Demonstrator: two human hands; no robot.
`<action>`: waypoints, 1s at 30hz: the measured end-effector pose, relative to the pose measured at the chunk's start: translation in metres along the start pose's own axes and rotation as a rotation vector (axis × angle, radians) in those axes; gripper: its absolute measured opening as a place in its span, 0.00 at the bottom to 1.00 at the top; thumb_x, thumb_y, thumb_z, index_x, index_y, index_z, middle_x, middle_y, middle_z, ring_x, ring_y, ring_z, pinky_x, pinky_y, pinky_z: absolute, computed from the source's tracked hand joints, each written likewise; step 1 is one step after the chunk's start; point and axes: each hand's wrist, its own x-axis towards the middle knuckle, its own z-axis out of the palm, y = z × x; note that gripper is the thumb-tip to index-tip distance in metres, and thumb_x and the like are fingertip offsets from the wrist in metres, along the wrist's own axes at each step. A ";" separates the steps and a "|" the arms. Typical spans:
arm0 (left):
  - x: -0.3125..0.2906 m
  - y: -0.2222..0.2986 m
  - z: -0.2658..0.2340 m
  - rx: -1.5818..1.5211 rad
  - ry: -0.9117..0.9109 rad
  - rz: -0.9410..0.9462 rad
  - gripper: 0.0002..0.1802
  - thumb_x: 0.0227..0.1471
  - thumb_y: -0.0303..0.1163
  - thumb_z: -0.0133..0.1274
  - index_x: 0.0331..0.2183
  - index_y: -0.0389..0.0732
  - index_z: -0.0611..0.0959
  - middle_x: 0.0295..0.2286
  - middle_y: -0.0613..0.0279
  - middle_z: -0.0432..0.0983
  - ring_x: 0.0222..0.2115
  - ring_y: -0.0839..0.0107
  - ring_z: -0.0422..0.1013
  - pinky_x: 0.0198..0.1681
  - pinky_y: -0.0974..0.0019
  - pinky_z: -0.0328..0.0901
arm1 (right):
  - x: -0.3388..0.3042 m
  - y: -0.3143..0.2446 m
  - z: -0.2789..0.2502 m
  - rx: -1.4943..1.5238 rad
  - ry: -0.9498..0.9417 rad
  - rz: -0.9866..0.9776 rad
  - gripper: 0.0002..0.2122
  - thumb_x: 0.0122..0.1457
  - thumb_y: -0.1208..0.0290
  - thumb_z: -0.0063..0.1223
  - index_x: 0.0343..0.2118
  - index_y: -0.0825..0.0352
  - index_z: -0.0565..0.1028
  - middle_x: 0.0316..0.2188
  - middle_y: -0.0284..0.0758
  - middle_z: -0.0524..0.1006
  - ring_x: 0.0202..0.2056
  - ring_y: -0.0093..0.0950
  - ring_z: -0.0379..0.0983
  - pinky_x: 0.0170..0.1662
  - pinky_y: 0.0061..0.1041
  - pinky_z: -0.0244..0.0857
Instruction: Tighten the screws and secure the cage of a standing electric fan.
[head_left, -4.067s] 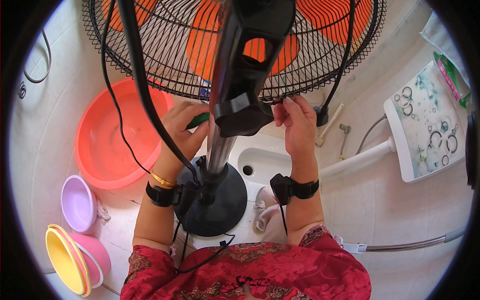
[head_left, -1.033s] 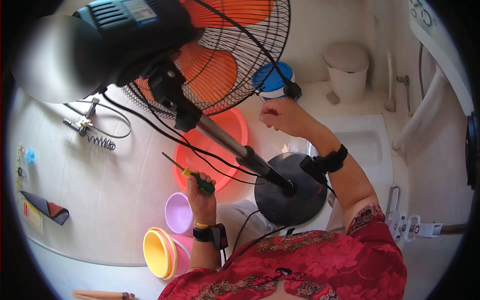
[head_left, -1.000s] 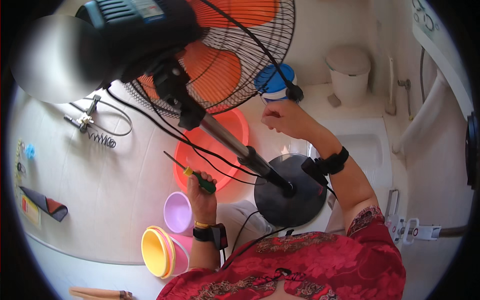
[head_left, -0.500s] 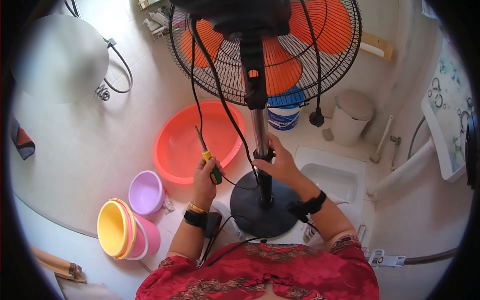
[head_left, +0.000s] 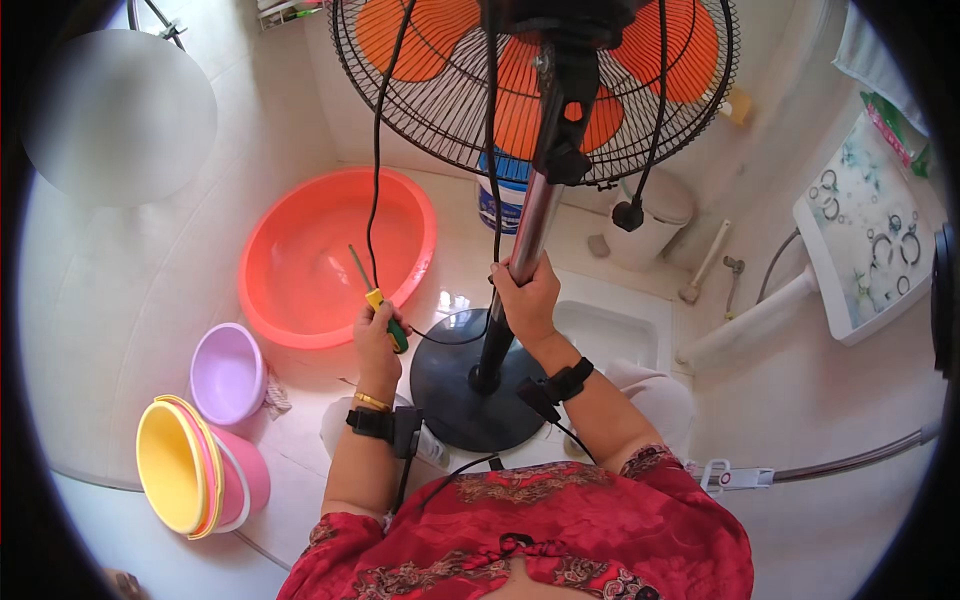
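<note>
— Orange blades, black wire cage. Where's the fan standing?

— Round black base flat on the pale floor, just ahead of the person's torso. Metal pole rises from it, leaning right in view.

— Right hand?

— Fingers wrapped round the pole, between base and upper bracket. Thumb on its left side.

— Left hand?

— Curled tight on a screwdriver, yellow-green handle. Shaft points up-left, overlapping the orange-red basin in view. Fan cord runs right by it; can't tell if they touch.

— Surroundings?

— Basin left of the pole, purple bowl nearer, then yellow bucket and pink bucket, touching. Blue-and-white tub beyond the pole. Black plug hangs to its right, bin behind.
</note>
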 end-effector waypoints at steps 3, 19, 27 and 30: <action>-0.004 0.003 0.000 -0.053 0.014 -0.035 0.06 0.49 0.31 0.47 0.27 0.39 0.70 0.19 0.64 0.66 0.18 0.75 0.65 0.20 0.72 0.63 | 0.000 -0.009 -0.001 0.074 -0.038 0.038 0.08 0.44 0.75 0.56 0.24 0.68 0.66 0.14 0.32 0.68 0.15 0.22 0.66 0.20 0.22 0.60; -0.009 0.002 -0.006 -0.095 0.004 -0.138 0.04 0.49 0.30 0.46 0.27 0.41 0.70 0.19 0.66 0.66 0.18 0.77 0.65 0.20 0.74 0.63 | 0.016 -0.006 -0.015 0.093 -0.119 0.024 0.07 0.44 0.77 0.54 0.26 0.69 0.68 0.18 0.32 0.72 0.20 0.19 0.69 0.24 0.19 0.64; -0.009 0.000 0.002 -0.092 -0.004 -0.155 0.05 0.49 0.30 0.46 0.27 0.40 0.70 0.19 0.65 0.66 0.18 0.76 0.65 0.20 0.73 0.63 | 0.029 0.005 -0.031 0.168 -0.217 0.078 0.06 0.44 0.78 0.54 0.26 0.70 0.69 0.19 0.32 0.72 0.22 0.20 0.70 0.26 0.20 0.65; -0.009 0.001 0.006 -0.083 -0.025 -0.145 0.05 0.48 0.30 0.46 0.27 0.39 0.69 0.19 0.64 0.66 0.17 0.75 0.65 0.20 0.73 0.62 | 0.033 0.010 -0.038 0.147 -0.221 0.076 0.07 0.44 0.78 0.54 0.26 0.70 0.70 0.20 0.32 0.73 0.23 0.20 0.70 0.27 0.19 0.65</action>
